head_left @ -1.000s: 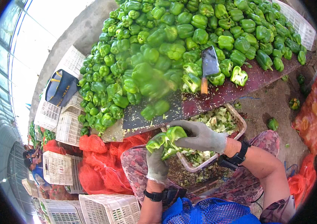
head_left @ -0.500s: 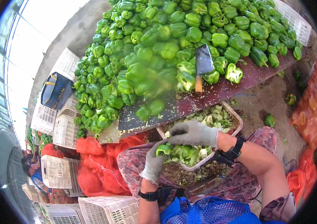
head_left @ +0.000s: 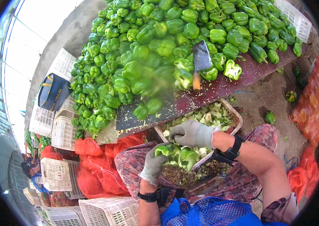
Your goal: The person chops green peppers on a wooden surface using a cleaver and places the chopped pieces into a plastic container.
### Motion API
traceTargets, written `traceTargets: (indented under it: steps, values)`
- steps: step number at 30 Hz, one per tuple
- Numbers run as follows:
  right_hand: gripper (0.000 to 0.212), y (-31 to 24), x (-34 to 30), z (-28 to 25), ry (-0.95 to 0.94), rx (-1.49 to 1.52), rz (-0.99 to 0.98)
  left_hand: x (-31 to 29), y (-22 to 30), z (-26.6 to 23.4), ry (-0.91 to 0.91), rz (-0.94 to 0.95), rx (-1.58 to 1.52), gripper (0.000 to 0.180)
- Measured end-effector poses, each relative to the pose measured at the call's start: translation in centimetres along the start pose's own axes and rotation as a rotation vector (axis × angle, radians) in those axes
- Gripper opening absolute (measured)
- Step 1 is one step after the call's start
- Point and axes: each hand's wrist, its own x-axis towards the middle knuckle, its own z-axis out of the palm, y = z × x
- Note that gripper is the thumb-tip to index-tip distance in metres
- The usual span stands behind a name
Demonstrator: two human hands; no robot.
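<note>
Green pepper (head_left: 188,159), split: clamped in left hand (head_left: 152,164), just bodyward of right hand (head_left: 194,133); long axis sideways, pointing rightward. Right hand: fingers curled, grip cannot be told. Versus one second earlier: halves spread wider.

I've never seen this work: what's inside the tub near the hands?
Pale green pepper scraps lie in the tub. What lies beneath them or behind the right hand is hidden.

Yellowish lettering (head_left: 57,99) on dark bag (head_left: 56,86)

Gloved hands (head_left: 153,165) at green pepper (head_left: 188,158)
</note>
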Motion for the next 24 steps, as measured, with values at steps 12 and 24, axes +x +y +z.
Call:
traceTargets:
  steps: [12, 24]
  values:
    - [0.039, 1.1, 0.4, -1.1, 0.137, 0.016, 0.062, 0.3, -0.3, 0.9, 0.088, 0.001, -0.083, 0.041]
    - [0.063, 11.0, 5.8, -5.8, 0.852, -0.077, 0.499, 2.1, -5.2, -2.0, 0.224, -0.044, -0.151, 0.036]
